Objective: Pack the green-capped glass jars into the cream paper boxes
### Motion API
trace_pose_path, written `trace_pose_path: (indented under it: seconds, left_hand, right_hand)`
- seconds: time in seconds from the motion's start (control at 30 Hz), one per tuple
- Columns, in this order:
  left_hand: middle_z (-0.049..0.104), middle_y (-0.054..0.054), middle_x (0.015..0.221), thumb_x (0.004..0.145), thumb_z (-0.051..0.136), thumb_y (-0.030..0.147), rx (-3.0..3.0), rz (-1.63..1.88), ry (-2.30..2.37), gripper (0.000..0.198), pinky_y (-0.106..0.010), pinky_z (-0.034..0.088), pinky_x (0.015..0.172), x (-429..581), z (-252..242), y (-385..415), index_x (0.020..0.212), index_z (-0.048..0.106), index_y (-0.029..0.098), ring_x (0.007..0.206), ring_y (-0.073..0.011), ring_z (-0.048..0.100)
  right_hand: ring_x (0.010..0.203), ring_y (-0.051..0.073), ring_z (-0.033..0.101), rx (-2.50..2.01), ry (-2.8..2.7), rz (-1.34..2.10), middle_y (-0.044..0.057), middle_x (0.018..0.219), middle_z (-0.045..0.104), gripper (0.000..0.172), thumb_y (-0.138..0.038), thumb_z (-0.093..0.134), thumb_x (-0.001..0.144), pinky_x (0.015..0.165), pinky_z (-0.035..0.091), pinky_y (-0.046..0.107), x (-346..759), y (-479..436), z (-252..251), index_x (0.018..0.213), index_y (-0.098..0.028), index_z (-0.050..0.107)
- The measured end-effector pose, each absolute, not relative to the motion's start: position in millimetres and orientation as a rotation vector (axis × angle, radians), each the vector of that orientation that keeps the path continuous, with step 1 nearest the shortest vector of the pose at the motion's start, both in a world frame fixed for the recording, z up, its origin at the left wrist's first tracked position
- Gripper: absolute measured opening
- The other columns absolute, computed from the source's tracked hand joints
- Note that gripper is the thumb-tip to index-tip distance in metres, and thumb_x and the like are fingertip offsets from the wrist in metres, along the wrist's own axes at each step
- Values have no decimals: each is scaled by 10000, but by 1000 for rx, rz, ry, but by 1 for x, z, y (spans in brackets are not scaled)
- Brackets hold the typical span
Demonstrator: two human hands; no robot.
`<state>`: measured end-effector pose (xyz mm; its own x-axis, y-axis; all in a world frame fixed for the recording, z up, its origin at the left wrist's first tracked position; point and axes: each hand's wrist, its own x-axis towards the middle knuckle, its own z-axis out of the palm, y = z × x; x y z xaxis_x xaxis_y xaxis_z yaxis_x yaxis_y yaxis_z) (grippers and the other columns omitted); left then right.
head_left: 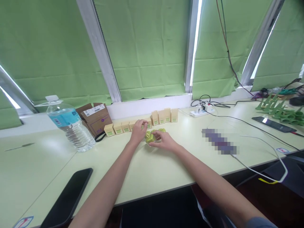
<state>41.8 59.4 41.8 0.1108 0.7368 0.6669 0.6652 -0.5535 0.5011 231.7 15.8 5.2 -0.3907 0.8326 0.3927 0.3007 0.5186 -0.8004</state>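
Before the boxes (161,117), right hand (163,141): cupping green pieces (150,138)
Left hand (138,129): grip unclear
Pieces: handling, seemingly; next wants steadiness

Big green blinds (147,50) hang in a row across the back. Gray window posts (100,47) stand between them, looking slanted. Bright white light (196,38) peeks through thin gaps beside the posts. Under the blinds runs a low white wall (152,106). A long, pale yellow table (185,167) stands right against it, with a thin, straight seam (53,179) on its left part.
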Motion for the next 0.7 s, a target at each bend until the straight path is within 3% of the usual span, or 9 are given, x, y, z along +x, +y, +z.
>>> trace_pose_path:
  seconds: [0.1,0.23,0.37,0.53,0.7]
  left_hand:
    - [703,-101,1112,872,514,258,2429,1278,1493,241,-470,445,1080,55,49,99,952,739,229,1136,-272,607]
    - [706,-107,1214,781,561,204,2380,1007,1544,340,-469,384,1160,70,55,141,1047,770,230,1252,-290,577]
    - [700,-140,1272,694,612,167,2269,911,1610,367,-448,381,1162,79,57,159,1012,793,201,1325,-337,558]
    - [635,-138,1415,648,653,136,2134,890,1638,509,-348,391,1139,88,54,163,1145,761,165,1357,-311,544]
    - [703,-146,1310,670,675,122,1971,1025,1643,503,-382,425,1100,93,55,157,1167,755,133,1287,-332,607]
  right_hand:
    - [912,215,683,-902,-1939,822,62,1024,718,569,-483,832,728,871,555,380,234,16,7,1190,-194,667]
    - [905,216,680,-972,-1934,819,64,1035,713,605,-502,843,707,861,552,372,236,17,9,1201,-197,672]
    - [937,225,678,-966,-1951,845,71,1052,716,643,-518,840,707,872,548,371,236,17,9,1232,-189,668]
    - [927,225,678,-942,-1950,858,70,1051,721,631,-525,839,707,864,548,380,236,16,10,1220,-196,678]
    - [898,220,675,-902,-1944,847,55,1012,719,585,-518,835,711,862,543,389,236,17,9,1182,-203,689]
